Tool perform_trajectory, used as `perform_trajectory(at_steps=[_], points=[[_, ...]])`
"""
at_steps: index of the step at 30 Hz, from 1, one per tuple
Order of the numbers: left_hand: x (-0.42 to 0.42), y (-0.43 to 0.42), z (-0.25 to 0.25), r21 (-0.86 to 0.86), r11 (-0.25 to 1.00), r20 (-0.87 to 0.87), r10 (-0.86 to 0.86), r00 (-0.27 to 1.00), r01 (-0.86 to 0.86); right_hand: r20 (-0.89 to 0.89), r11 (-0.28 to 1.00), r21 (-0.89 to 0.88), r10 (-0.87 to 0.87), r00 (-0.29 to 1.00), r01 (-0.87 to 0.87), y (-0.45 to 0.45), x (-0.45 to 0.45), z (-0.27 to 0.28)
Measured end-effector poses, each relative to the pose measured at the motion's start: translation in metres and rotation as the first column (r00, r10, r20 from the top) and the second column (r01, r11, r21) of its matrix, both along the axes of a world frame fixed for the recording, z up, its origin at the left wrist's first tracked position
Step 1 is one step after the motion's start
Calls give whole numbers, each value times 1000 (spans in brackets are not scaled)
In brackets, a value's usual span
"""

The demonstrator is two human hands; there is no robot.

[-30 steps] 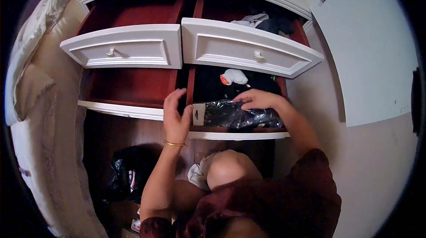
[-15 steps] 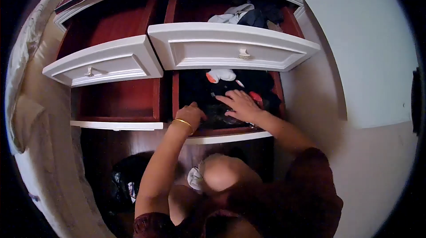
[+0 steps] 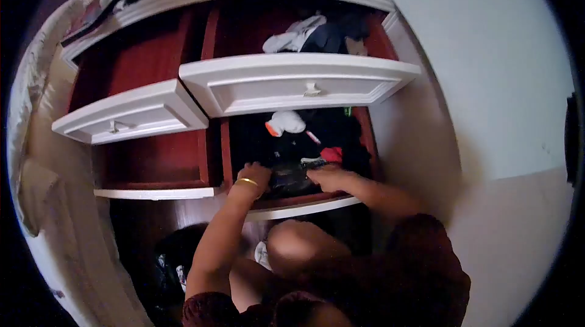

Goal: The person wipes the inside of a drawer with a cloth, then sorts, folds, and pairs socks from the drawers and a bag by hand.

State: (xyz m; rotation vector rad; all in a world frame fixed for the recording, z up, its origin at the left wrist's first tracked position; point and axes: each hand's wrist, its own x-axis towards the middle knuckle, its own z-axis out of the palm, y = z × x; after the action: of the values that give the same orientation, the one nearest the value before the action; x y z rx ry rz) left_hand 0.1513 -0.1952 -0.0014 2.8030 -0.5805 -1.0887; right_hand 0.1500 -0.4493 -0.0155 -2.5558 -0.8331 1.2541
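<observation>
The left hand [image 3: 255,177] reaches down into the lower right drawer [image 3: 294,210], fingers bent at the left end of a clear package [image 3: 289,179]; its grip is unclear. The right hand [image 3: 329,178] comes in from the right, fingers curled at the package's other end, grip also unclear.

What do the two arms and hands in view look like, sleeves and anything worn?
The left hand is ungloved, with a thin gold-coloured bracelet at the wrist. The right hand shows no glove or bracelet. Dark maroon sleeves leave both forearms bare.
</observation>
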Motion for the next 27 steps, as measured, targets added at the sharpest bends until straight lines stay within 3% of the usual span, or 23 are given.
perform_trajectory(at_steps=[2,3,4,5,7,9,11,13,14,17,20,22,25,27], points=[[-7,6,5,-50,999,52,12,999,-10,-79,992,76,-97,992,103,-7,-3,24],[-8,11,10,-68,998,70,18,997,-13,-138,985,152,-60,989,81,-20,-1,-3],[-11,14,45,-123,992,54,25,998,-18,-169,995,95,-18,986,34,-20,2,7],[-9,16,65,-159,987,148,12,989,11,-202,999,36,19,979,-12,-20,4,16],[0,17,96,-232,970,324,5,946,74,-93,989,-9,148,985,-149,-7,0,81],[20,11,141,-477,873,596,237,767,101,1,982,-63,178,984,-178,1,-4,117],[32,1,198,-580,808,706,435,560,104,93,990,-105,107,990,-97,3,-7,128],[56,2,219,-553,791,816,450,362,261,-2,989,-106,102,995,-101,-18,0,74],[66,1,216,-603,750,781,487,390,270,-45,989,-107,101,994,-106,-25,6,49],[77,-6,194,-392,885,917,357,178,250,-80,969,-240,45,996,-63,-9,12,25],[73,-12,194,-444,876,878,383,288,189,-56,934,-326,137,989,-148,9,6,18],[67,-12,198,-465,869,862,400,311,172,45,894,-425,174,984,-139,21,3,52],[39,-12,202,-480,863,844,407,350,154,129,952,-288,144,981,-102,40,-2,155],[14,-14,201,-478,862,850,408,332,165,120,943,154,277,953,-293,43,-5,242]])
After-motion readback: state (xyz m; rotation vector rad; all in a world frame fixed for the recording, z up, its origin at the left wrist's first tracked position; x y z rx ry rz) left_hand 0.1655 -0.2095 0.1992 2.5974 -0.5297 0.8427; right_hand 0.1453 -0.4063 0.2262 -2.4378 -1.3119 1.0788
